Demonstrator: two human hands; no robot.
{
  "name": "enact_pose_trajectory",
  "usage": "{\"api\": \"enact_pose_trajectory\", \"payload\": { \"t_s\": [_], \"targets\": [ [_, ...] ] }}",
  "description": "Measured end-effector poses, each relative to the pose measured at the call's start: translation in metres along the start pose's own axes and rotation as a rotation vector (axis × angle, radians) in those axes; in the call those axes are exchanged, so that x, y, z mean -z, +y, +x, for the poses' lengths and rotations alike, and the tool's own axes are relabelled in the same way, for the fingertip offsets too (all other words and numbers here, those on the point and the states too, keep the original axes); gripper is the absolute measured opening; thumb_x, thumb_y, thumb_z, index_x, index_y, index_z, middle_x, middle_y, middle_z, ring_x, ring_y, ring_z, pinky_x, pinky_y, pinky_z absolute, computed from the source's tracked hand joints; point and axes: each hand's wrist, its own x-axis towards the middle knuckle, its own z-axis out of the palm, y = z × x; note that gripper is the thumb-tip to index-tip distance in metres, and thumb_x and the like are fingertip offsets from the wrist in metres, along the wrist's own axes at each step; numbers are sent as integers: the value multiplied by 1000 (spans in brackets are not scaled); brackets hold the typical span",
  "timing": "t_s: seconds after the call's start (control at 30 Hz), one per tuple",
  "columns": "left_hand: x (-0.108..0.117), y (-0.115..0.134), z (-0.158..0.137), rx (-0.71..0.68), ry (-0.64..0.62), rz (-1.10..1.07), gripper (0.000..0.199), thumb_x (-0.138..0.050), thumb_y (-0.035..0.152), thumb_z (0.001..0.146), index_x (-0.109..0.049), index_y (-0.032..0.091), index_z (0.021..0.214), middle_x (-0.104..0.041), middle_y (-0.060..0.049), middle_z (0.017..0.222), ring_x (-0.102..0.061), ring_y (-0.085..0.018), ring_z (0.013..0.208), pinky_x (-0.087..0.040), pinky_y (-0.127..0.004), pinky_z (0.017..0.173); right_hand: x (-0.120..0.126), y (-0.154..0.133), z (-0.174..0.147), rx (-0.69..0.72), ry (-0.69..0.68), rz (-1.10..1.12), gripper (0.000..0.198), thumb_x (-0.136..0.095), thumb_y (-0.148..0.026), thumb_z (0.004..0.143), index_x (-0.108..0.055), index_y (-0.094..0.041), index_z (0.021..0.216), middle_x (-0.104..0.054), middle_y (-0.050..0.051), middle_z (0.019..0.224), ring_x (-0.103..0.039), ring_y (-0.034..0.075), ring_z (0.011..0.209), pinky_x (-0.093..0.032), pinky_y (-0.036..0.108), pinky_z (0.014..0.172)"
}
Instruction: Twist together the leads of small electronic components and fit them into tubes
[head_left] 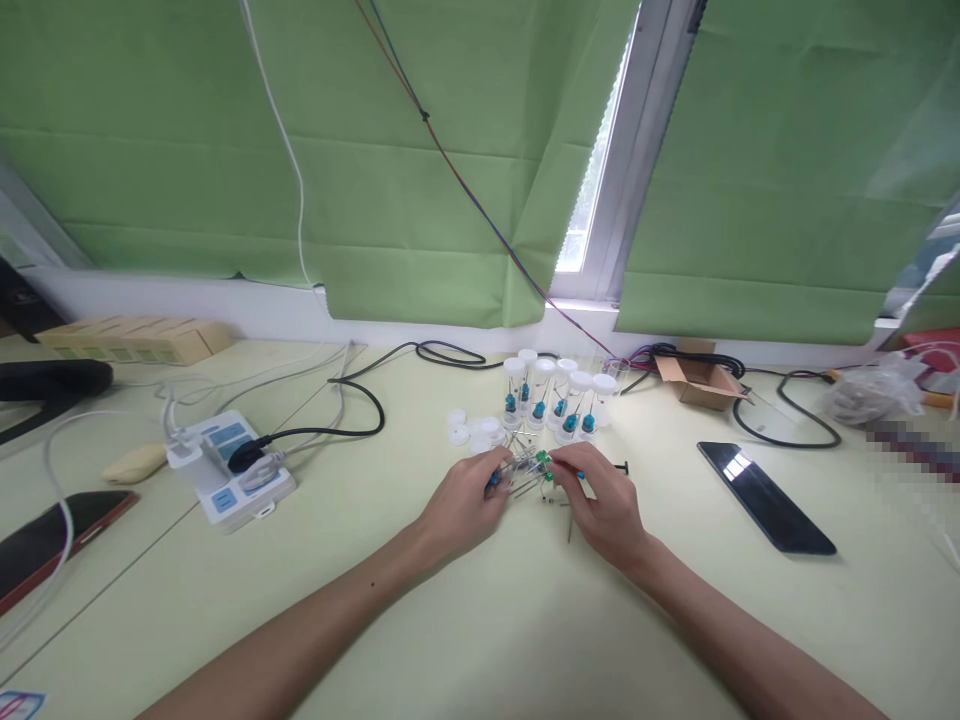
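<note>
Both hands are in close over a pile of thin metal pins (523,487) and green bits (542,457) in the middle of the desk (480,640), just in front of the jars (540,395). Left hand (466,490) is on the left edge of the pile, fingers curled in with hardly any gap, and it's got a blue bit (493,480) poking out of its grip. Right hand (604,497) comes in from the other side, thumb and index nearly together right at the green bits. Stuff's tiny and the fingers cover a lot, so I honestly can't tell whether it has hold of one or is just touching.

Jars are see-through with white tops, bunched together, each with a blue piece low down inside. Loose white caps (487,432) lie just left of them. Off to the left there's a power strip (232,465) with plugs in it; on the right, a phone (765,498) lying flat and, farther back, an open cardboard box (694,385). Green blinds (450,220) hang behind it all.
</note>
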Motion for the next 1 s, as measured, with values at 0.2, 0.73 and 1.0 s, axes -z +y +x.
{"api": "enact_pose_trajectory", "payload": {
  "t_s": [0.2,0.73,1.0],
  "targets": [
    [0,0,1,-7,19,-12,23,-45,13,81,-58,21,97,-60,-1,76,-49,-15,63,-36,-25,59,1,0,0,18,-15,8,24,-50,-5,92,-58,-20,109,-64,7,89,-62,17,81,-53,29,69],
    [7,5,6,123,153,-192,11,-53,28,86,-59,22,93,-52,5,63,-45,-12,57,-36,-23,56,2,0,-2,-54,-33,1,23,-51,-7,92,-55,-20,111,-61,6,88,-58,17,76,-51,29,61],
    [20,-6,17,308,445,-463,21,-61,38,82,-56,21,92,-52,5,62,-46,-10,51,-38,-22,52,-2,3,-3,-103,-150,-11,15,-50,-14,94,-57,-19,107,-61,8,93,-59,17,78,-52,31,66]
  ]
}}
